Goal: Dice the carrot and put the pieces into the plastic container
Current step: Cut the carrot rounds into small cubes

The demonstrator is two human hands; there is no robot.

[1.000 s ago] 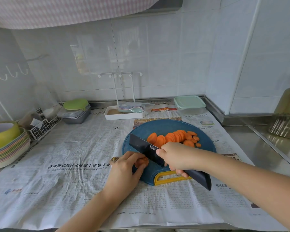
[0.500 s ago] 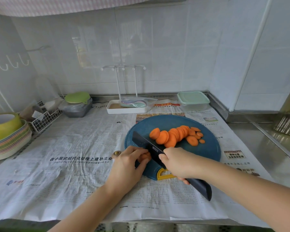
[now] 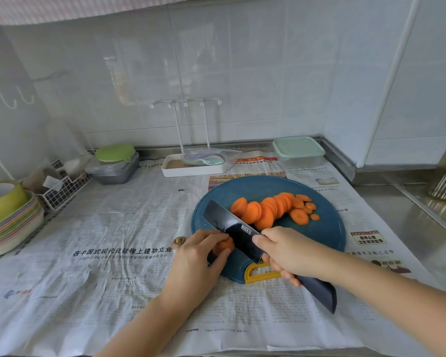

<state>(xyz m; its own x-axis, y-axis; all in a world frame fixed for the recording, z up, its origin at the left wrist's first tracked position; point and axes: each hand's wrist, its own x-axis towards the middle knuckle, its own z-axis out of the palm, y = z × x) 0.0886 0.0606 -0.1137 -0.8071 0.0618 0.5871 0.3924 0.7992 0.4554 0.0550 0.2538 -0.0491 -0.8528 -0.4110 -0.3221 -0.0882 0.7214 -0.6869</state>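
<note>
Two hands work the near-left edge of the cutting board (image 3: 327, 228): left hand (image 3: 198, 256) pinches the short carrot stub (image 3: 226, 245), right hand (image 3: 283, 251) grips the cleaver (image 3: 232, 230) (slices (image 3: 268, 210) lie mid-board); fingertips (image 3: 216, 235) beside it could be nicked

1 view only: head-worn wide-angle, looking forward and down from above the near edge of the newspaper-covered counter (image 3: 88, 253). Close range. Both forearms enter from the bottom edge, and the left hand (image 3: 196, 256) and right hand (image 3: 286, 249) sit just below frame centre, at the near rim of the round dark-blue plastic cutting board (image 3: 325, 228). The white tiled wall (image 3: 242, 73) fills the upper half of the frame, with a wall corner at upper right. Straight lines bow toward the frame edges.
</note>
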